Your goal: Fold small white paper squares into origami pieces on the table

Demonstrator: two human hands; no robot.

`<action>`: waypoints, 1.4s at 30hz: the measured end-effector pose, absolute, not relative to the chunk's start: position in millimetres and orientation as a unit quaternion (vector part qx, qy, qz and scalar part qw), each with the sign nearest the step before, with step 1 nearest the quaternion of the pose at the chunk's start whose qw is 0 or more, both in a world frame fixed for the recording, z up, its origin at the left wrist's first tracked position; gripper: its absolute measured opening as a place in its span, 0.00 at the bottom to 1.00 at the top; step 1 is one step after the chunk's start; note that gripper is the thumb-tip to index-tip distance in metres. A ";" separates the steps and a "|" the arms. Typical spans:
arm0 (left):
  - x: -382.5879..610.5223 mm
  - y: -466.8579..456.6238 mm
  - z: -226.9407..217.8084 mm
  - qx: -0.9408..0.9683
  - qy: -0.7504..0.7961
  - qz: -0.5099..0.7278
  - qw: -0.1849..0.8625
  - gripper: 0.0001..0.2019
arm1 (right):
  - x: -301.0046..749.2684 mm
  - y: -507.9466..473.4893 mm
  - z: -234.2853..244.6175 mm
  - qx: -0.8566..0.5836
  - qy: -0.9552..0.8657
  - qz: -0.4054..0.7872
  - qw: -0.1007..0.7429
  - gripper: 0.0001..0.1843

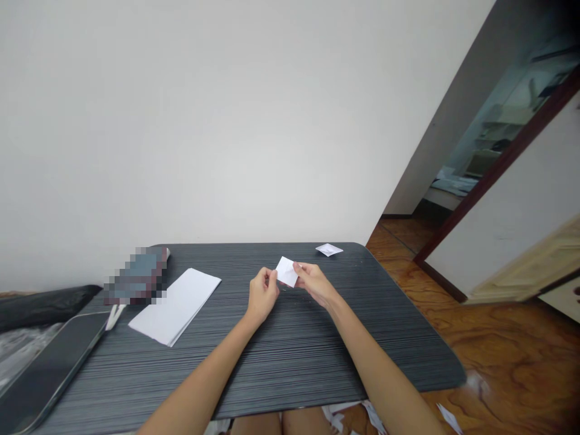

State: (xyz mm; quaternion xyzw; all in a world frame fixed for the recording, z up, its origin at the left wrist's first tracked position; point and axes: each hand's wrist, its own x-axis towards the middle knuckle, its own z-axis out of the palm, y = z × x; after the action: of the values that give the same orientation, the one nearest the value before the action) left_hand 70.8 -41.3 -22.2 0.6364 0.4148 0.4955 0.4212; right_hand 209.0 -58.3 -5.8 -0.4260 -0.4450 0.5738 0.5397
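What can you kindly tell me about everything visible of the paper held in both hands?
The paper is small, white and roughly four-sided, apparently folded, though its creases are too faint to count. It is turned cornerwise, one corner pointing away from the person, over the dark table. The left hand pinches its left corner; the right hand grips its right side, thumb on top.

white wall (pixel 272 121), far | dark streaked table (pixel 294 368), near | brown wood-grain floor (pixel 516 362), right | dark-red frame (pixel 498 170), right | dim room (pixel 492 130) beyond, far right
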 end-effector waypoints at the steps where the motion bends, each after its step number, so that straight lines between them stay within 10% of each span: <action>1: 71.5 -42.5 -22.2 0.650 0.406 0.488 0.417 0.13 | 208.2 -56.2 -8.5 -0.438 -0.440 0.543 0.565 0.19; 25: 66.4 -43.2 -17.3 0.730 0.333 0.404 0.439 0.13 | 207.7 -55.3 -8.5 -0.496 -0.513 0.430 0.553 0.17; 33: 60.7 -31.9 -17.3 0.719 0.250 0.341 0.551 0.15 | 217.4 -52.2 -14.6 -0.528 -0.688 0.303 0.395 0.14; 42: 57.1 -26.9 -28.4 0.784 0.374 0.302 0.391 0.10 | 229.5 -66.7 -8.3 -0.501 -0.811 0.183 0.241 0.06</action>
State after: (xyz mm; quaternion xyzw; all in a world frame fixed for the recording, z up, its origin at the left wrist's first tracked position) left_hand 57.1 -26.9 -28.4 0.7844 0.3742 0.3025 0.3915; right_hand 229.5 -66.7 -8.3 -0.5008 -0.8109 0.1831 0.2412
